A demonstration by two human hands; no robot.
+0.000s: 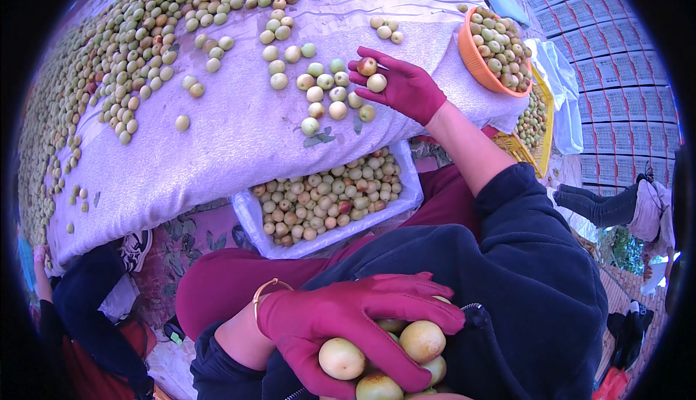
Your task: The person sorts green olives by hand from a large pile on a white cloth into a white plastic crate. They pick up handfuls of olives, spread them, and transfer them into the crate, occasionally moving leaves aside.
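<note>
My left hand (359, 318), in a magenta glove, is spread over several pale green and brownish round fruits (342, 358) against my body, its fingers curled around them. Over the cloth-covered table (217, 128) my right hand (399, 85), gloved alike, is palm up with two jujube-like fruits, one reddish-brown (367, 66) and one pale (376, 82), at its fingers. A loose group of green fruits (337, 110) lies just left of it, with a few leaves (319, 138). Below the table edge stands a plastic-lined crate (410, 182) full of such fruits.
A large heap of fruits (136, 36) covers the table's far left. An orange basket (473, 63) of fruits stands at the right, above a yellow crate (544, 155). Stacked boxes (625, 85) rise beyond. Another person (87, 302) sits at lower left; one more (609, 204) is at far right.
</note>
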